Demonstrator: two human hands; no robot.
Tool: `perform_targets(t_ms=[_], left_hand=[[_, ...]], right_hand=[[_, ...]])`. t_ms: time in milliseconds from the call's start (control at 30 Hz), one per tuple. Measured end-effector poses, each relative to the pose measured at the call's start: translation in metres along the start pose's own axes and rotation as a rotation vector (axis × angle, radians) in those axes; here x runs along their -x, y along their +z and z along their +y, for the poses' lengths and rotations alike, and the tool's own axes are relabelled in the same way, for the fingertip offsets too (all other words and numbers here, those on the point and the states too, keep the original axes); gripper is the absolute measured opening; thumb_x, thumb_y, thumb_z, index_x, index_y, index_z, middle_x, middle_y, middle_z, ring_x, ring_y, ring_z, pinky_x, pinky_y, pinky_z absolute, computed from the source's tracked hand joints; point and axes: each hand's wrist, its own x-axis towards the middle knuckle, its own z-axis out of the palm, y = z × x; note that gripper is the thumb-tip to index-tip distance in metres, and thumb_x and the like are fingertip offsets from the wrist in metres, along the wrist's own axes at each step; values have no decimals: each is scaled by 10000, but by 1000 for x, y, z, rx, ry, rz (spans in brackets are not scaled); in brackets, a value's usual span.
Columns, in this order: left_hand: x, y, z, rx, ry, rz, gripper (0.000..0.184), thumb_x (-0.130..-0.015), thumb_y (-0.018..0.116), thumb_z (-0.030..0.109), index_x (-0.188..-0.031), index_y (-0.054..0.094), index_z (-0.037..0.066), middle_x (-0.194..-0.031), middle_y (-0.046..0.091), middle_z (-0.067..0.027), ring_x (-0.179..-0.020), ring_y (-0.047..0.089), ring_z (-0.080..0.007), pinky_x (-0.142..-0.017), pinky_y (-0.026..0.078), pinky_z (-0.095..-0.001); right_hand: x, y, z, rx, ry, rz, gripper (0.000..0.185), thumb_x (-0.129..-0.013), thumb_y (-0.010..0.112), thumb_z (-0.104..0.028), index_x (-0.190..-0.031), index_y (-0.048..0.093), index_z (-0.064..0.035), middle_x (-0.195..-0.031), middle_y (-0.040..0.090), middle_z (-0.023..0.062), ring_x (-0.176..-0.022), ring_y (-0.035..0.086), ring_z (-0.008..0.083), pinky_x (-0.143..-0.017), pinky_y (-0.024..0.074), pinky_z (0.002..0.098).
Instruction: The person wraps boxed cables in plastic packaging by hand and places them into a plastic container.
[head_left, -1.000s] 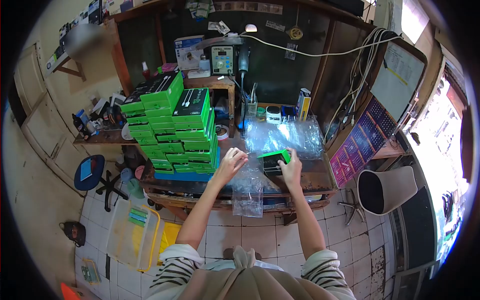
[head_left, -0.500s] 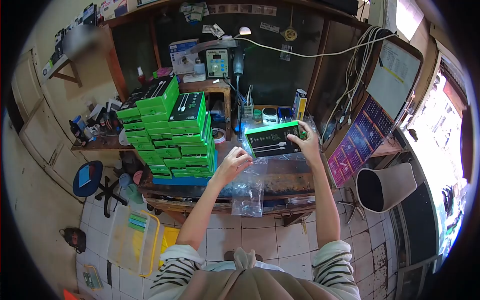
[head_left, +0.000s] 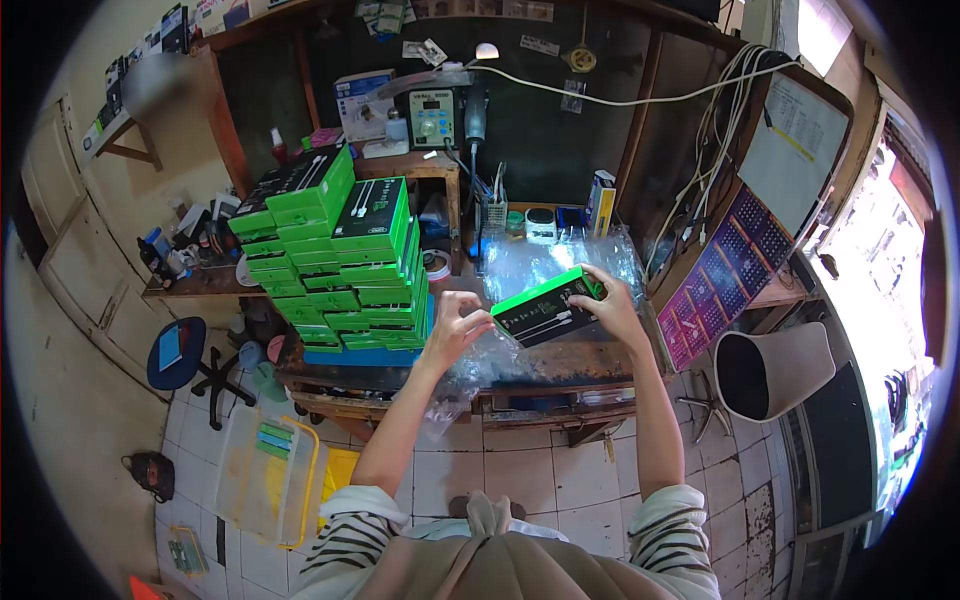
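A black and green box (head_left: 545, 310) is gripped at its right end by my right hand (head_left: 610, 302), tilted over the bench with its cable picture facing up. My left hand (head_left: 458, 328) is pinched on the top of a clear plastic bag (head_left: 462, 378), just left of the box. The bag hangs crumpled over the bench's front edge. Left of my left hand rises a tall stack of similar green and black boxes (head_left: 335, 260) on a blue base. More clear plastic bags (head_left: 535, 262) lie flat behind the held box.
The wooden bench (head_left: 590, 362) has a soldering station (head_left: 432, 118) on a raised shelf at the back. A yellow and blue box (head_left: 600, 204) stands behind the bags. Right is a chair (head_left: 775, 370); on the floor at left is a clear bin (head_left: 262, 475).
My right hand lifted the box off the bench and turned its printed face up, then lowered and tilted it. My left hand moved slightly left, and the bag swung left and crumpled.
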Motion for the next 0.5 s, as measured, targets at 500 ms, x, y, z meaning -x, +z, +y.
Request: perform_targets(t_ms=[500], left_hand=[[29, 21, -12, 72, -169, -198, 140, -753, 637, 178, -759, 588, 47, -762, 551, -58, -766, 503, -239, -698, 429, -351]], right_hand=[[12, 40, 118, -337, 454, 119, 451, -728, 677, -53, -1134, 504, 37, -915, 624, 92, -789, 587, 130, -690, 465, 249]])
